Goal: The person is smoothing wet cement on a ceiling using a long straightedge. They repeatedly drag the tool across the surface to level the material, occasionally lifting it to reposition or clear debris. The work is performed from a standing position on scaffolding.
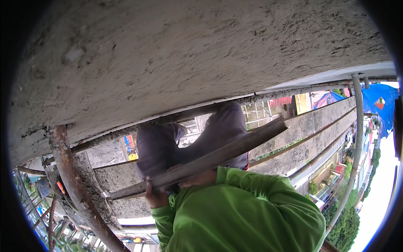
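A long, narrow, grey-brown straightedge bar (pixel 222 155) lies slantwise across my lap. Its far end rises to the right and its near end drops to the left. My left hand (pixel 155 196) is closed around its lower left part, thumb and fingers at the edge. Close to my body, my right hand (pixel 198 179) grips the bar near its middle; the bar covers most of those fingers. Ahead of my knees stands a rough, grey plastered wall (pixel 176 54), with the bar apart from it.
Weathered scaffold planks (pixel 310 126) run beneath me, with gaps showing the ground far below. A rusty, mortar-stained pole (pixel 71 176) slants at the left, and a thinner upright pole (pixel 357 138) stands at the right. A blue tarp (pixel 380 103) hangs beyond it.
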`<state>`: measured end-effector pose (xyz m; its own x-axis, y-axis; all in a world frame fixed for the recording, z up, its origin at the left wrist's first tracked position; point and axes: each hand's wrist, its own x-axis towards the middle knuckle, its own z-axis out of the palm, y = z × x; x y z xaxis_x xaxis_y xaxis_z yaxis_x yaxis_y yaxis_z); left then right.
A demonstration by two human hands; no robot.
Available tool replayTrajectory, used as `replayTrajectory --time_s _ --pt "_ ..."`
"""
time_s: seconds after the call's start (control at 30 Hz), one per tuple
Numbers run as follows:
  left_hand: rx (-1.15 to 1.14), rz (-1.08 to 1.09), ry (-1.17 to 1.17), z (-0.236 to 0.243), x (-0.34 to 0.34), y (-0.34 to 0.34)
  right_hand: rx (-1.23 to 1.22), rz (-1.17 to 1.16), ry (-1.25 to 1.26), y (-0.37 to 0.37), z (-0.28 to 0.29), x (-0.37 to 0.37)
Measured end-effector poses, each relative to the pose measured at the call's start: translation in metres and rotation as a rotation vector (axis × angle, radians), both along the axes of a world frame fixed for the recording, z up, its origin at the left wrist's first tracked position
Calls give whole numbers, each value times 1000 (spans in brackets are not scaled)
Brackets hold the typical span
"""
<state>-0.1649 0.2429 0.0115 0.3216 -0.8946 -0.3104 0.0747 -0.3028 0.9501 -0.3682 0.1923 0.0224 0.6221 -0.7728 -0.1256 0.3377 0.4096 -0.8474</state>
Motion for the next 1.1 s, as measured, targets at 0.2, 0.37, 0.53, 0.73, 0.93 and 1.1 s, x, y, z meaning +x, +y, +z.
replayTrajectory --time_s 0.2,0.37,0.53,0.73,0.93,1.1 --pt "179 -12 683 18 -64 -47 428 -474 -120 5 11 -33" --pt "279 46 876 19 -71 -69 402 -669 81 6 33 -67" --pt "339 99 894 20 -61 -82 684 -712 -140 7 17 -86" --pt "278 147 943 7 -41 -84 667 -677 -129 6 17 -89" --pt "194 213 906 -11 -24 -77 699 -696 -123 14 12 -88" --pt "211 135 1015 -8 -33 -76 726 -773 -130 16 17 -89"
